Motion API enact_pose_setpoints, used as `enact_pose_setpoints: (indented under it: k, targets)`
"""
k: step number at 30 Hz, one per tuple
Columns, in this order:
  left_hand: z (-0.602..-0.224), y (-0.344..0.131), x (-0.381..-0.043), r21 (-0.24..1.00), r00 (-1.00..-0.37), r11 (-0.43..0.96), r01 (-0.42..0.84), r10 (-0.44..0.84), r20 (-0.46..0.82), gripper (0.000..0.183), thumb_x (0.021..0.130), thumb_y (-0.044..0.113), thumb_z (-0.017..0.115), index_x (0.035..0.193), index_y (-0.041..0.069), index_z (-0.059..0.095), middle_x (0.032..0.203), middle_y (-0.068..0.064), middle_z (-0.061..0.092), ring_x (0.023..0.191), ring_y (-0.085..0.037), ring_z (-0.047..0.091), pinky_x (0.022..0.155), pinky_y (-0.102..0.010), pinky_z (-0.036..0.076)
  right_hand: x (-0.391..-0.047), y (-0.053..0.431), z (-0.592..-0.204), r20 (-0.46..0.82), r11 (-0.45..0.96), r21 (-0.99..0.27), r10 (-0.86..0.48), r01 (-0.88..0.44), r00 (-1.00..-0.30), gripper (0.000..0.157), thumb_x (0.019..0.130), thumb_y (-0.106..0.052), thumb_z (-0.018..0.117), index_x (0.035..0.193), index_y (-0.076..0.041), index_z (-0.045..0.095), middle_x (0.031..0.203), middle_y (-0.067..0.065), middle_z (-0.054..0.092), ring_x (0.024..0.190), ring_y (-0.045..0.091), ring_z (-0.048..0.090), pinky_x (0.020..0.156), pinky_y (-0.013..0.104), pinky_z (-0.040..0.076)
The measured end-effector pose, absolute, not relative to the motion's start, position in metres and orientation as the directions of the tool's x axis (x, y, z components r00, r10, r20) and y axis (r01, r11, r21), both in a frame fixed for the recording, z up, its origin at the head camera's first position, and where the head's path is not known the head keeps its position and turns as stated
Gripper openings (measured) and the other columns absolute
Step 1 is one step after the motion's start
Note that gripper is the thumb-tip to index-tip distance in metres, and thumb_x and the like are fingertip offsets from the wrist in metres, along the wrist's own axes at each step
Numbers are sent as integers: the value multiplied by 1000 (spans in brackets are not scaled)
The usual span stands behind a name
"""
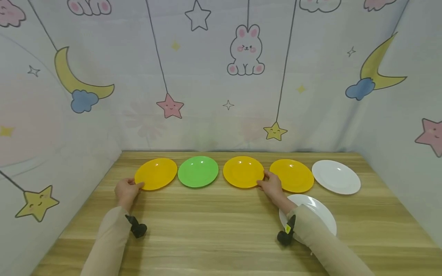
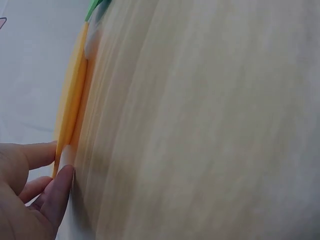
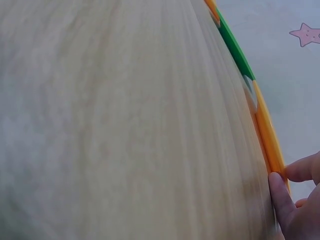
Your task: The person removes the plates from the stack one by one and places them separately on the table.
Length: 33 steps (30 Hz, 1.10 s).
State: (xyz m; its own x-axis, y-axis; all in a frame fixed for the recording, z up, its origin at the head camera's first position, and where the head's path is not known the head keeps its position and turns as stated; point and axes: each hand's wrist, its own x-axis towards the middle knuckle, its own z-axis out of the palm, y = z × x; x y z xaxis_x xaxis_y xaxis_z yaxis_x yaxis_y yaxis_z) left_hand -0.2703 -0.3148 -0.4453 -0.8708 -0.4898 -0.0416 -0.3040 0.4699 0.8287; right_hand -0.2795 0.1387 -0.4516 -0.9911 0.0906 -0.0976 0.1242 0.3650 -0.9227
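Observation:
Along the back of the table stands a row of plates. At its left end my left hand (image 1: 127,190) pinches the rim of a yellow plate (image 1: 156,174); the left wrist view shows this yellow plate (image 2: 72,92) between thumb and fingers. A green plate (image 1: 198,171) lies just right of it. My right hand (image 1: 272,187) pinches the right rim of the middle yellow plate (image 1: 243,171). In the right wrist view, thumb and fingers grip that yellow plate (image 3: 268,132), with the green plate (image 3: 235,46) beyond. Another yellow plate (image 1: 292,174) is partly behind the right hand.
A white plate (image 1: 335,177) ends the row on the right. Nearer me, a second white plate (image 1: 321,211) lies partly under the right forearm. The wooden table (image 1: 207,237) meets a printed cloth wall (image 1: 207,130) at the back and sides.

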Motion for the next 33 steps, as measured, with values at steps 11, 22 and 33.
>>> enact_pose_setpoints:
  k: [11,22,33]
  targets:
    - [-445,-316,-269,817,-885,506,-276,-466,-10,47,80,9,63,116,-18,49,107,-32,54,51,-1,51,47,-12,47,-279,139,-452,-114,314,-938,116,146,-987,56,85,1,57,137,2,35,137,22,39,85,17,59,67,21,54]
    - [-446,-318,-269,795,-894,543,-271,-449,2,46,81,9,63,115,-18,49,105,-32,54,51,-1,52,48,-14,49,-275,139,-448,-179,90,-976,182,198,-967,54,84,6,58,135,4,38,124,24,48,81,14,60,68,22,55]
    - [-446,-317,-267,791,-898,550,-267,-441,3,49,81,8,63,117,-20,46,105,-33,54,52,-3,53,49,-15,49,-269,141,-437,-264,-101,-963,194,248,-945,54,84,3,53,136,-1,39,121,21,48,72,8,58,64,19,54]
